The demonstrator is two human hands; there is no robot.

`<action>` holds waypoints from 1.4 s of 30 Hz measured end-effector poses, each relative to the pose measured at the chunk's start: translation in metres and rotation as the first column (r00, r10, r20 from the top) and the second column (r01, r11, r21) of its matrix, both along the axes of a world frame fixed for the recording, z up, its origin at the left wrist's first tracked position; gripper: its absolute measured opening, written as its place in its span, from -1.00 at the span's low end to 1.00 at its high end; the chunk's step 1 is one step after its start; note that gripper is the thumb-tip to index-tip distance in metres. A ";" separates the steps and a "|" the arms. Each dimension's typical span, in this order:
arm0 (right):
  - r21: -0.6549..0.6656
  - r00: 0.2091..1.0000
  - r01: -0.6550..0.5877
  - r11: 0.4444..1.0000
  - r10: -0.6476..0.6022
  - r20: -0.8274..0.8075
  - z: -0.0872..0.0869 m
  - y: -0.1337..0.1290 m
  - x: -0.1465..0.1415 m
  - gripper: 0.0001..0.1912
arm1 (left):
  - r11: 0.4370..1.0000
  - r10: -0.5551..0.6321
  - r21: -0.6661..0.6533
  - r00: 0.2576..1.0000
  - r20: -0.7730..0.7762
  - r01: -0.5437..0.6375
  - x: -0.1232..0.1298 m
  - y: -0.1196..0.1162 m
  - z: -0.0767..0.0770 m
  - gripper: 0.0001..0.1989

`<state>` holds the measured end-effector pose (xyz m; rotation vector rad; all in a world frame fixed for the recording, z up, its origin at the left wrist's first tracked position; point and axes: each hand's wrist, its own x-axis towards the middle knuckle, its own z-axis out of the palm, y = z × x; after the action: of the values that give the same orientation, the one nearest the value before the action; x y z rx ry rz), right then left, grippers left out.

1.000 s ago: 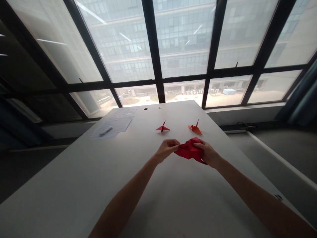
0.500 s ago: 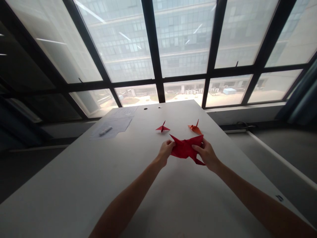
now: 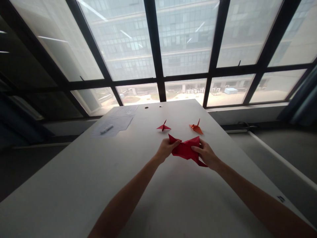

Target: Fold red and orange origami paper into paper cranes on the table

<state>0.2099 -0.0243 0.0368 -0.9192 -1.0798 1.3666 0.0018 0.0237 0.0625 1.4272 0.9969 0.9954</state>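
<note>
Starting at the far left of the white table [image 3: 74,178], there are sheets of paper [image 3: 119,121] lying flat, with a white pen [image 3: 107,129] resting on top of them. Moving right, a small red paper crane [image 3: 163,126] sits on the tabletop, and just below it comes the action: the left hand [image 3: 165,150] is pinching the left side of a folded red paper [image 3: 185,148], its fingers closed firmly on the edge. The right hand [image 3: 206,154] has the paper's right side gripped the same way, so the two hands are apart with the paper stretched between them. Just above that right hand, an orange paper crane [image 3: 196,128] stands on the table, near the red one. Behind it all, a big dark-framed window [image 3: 185,43] looks out on an office building.
</note>
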 end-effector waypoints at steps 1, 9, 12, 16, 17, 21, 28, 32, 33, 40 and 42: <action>0.014 1.000 0.007 1.000 -0.006 -0.005 -0.001 0.001 0.001 -0.58 | 1.000 0.008 -0.022 1.000 0.026 -0.008 0.001 0.000 -0.001 -0.60; 0.114 0.994 0.032 0.993 -0.019 -0.106 -0.003 0.004 0.007 -0.57 | 0.901 -0.283 -0.307 0.951 0.124 0.308 -0.009 -0.001 0.005 -0.38; 0.082 0.989 0.055 0.995 -0.043 -0.139 -0.003 0.004 0.007 -0.55 | 0.866 -0.260 -0.404 0.956 0.138 0.294 -0.012 0.001 0.004 -0.54; 0.035 0.984 0.096 0.995 -0.090 -0.152 0.001 0.003 0.008 -0.49 | 0.896 -0.204 -0.354 0.956 0.209 0.269 -0.011 0.001 0.006 -0.58; 0.027 0.983 0.100 0.995 -0.095 -0.154 0.002 0.002 0.009 -0.46 | 0.913 -0.200 -0.311 0.954 0.226 0.265 -0.010 0.001 0.007 -0.59; -0.018 0.982 0.056 0.998 -0.059 -0.180 0.006 0.000 0.010 -0.43 | 0.951 -0.191 -0.175 0.928 0.319 0.255 -0.006 -0.003 0.010 -0.61; -0.050 0.971 0.042 0.998 -0.053 -0.232 -0.002 0.008 0.008 -0.49 | 0.971 -0.045 -0.185 0.881 0.471 0.149 -0.002 0.002 -0.001 -0.63; -0.050 0.967 0.189 0.981 -0.195 -0.163 -0.011 0.016 0.010 -0.54 | 0.983 0.018 -0.176 0.928 0.371 0.051 -0.003 0.013 -0.018 -0.59; -0.050 0.961 0.237 0.970 -0.241 -0.134 -0.014 0.018 0.012 -0.55 | 0.990 0.038 -0.144 0.942 0.334 0.011 -0.004 0.016 -0.024 -0.58; -0.253 0.994 -0.012 0.967 -0.015 -0.104 -0.025 0.022 0.022 -0.49 | 0.979 0.182 -0.116 0.977 0.115 -0.169 -0.010 0.028 -0.052 -0.54; -0.253 0.993 -0.039 0.967 0.008 -0.121 -0.027 0.023 0.022 -0.49 | 0.978 0.178 -0.125 0.979 0.101 -0.165 -0.012 0.030 -0.053 -0.53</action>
<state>0.2323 -0.0017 0.0101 -0.9985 -0.8385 1.5857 -0.0101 0.0536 0.0100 1.1921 1.0909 1.1114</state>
